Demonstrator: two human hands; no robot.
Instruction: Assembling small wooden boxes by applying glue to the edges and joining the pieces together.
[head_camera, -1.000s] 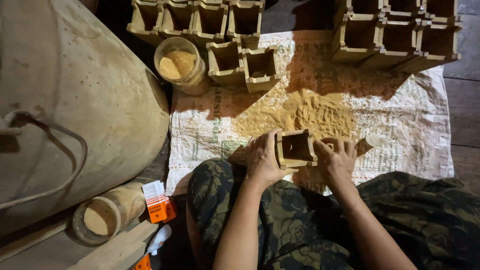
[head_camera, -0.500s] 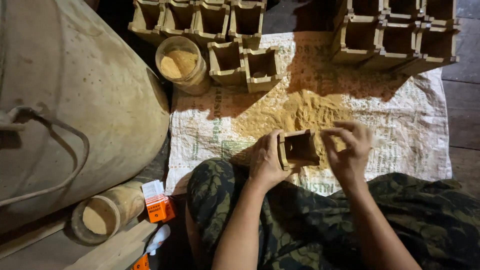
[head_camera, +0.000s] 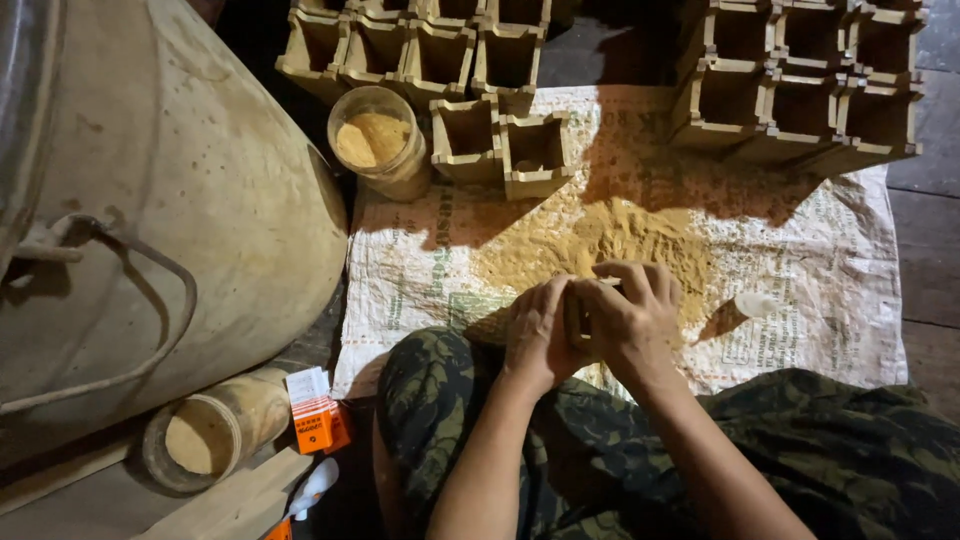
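My left hand (head_camera: 537, 335) and my right hand (head_camera: 632, 318) close together around a small square wooden box (head_camera: 578, 318), which is almost wholly hidden between them. My right palm covers its open side. The hands hover over a heap of yellow-brown sawdust (head_camera: 600, 245) spread on a white woven sack (head_camera: 800, 270) lying on the floor. My knees in camouflage trousers (head_camera: 440, 400) rest at the sack's near edge.
Rows of empty wooden boxes stand at the back left (head_camera: 440, 50) and back right (head_camera: 800, 90). A jar of sawdust (head_camera: 378, 140) stands by them. A large metal drum (head_camera: 170, 230) fills the left. A second jar (head_camera: 210, 435), an orange packet (head_camera: 318, 425) and a small white cone (head_camera: 752, 305) lie nearby.
The box stood open-side up between both hands; my right hand rose, moved over it and now covers it, with the box turned and hidden.
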